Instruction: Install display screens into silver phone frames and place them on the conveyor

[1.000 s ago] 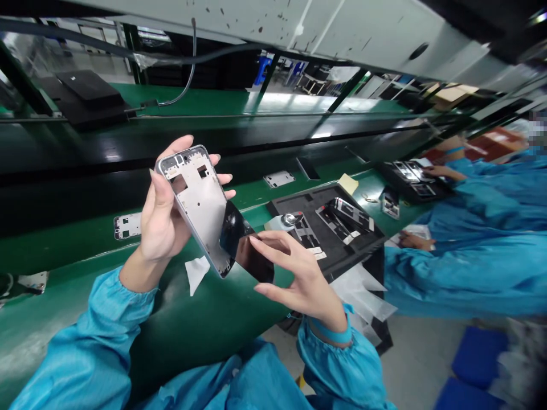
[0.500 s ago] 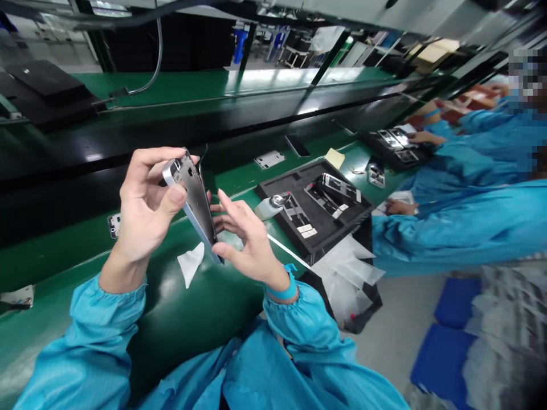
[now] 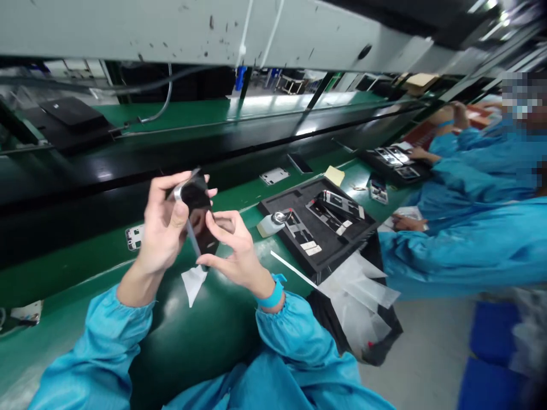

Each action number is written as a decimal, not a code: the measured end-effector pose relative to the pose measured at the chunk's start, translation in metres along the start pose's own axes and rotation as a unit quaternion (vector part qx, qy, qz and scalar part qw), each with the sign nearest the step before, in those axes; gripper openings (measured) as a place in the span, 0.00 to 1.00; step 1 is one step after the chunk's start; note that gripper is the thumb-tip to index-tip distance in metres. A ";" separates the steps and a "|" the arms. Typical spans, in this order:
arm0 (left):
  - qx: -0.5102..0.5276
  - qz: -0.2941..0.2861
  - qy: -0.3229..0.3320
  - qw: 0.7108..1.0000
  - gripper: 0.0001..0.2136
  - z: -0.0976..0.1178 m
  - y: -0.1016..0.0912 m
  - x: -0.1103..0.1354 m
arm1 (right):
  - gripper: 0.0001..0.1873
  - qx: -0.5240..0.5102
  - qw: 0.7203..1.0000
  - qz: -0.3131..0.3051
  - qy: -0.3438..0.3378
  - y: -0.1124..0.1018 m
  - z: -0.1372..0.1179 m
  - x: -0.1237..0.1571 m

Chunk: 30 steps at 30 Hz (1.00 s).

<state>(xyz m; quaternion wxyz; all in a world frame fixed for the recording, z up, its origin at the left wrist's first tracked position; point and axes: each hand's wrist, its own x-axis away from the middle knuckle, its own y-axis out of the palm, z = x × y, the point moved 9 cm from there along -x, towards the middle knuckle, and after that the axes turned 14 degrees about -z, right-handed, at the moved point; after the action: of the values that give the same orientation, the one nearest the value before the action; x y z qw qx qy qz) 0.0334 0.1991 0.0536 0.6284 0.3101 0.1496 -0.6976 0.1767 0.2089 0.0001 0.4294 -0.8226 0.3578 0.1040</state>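
Left hand (image 3: 164,232) clamps the phone (image 3: 200,213) at its top; right hand (image 3: 234,251) pinches its lower edge. A black tray (image 3: 294,197) lies at three o'clock.

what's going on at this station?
A person in a blue smock holds a phone frame up over the green bench, dark glossy side toward the camera. The left hand grips its top, the right hand pinches the lower edge. A white wipe lies below; a black tray of parts sits to the right.
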 end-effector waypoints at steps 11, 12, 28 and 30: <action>0.101 -0.012 -0.168 0.981 0.35 -0.038 0.028 0.014 | 0.42 -0.208 0.970 0.083 0.096 -0.033 0.005 -0.002; 0.102 -0.016 -0.171 0.980 0.34 -0.036 0.032 0.016 | 0.43 -0.243 0.962 0.052 0.116 -0.032 0.005 -0.005; 0.044 0.126 -0.113 0.985 0.27 -0.022 0.017 0.014 | 0.40 -0.313 0.939 -0.062 0.129 -0.018 0.004 0.013; 0.092 0.129 -0.110 0.981 0.24 -0.020 0.011 0.007 | 0.41 -0.334 0.921 -0.149 0.135 0.003 0.004 0.027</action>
<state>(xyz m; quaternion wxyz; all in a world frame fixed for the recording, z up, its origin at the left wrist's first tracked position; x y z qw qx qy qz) 0.0484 0.2034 0.0359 0.6946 0.3051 -0.0265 -0.6509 0.1948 0.1971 -0.0168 0.0874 -0.9684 0.2299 0.0402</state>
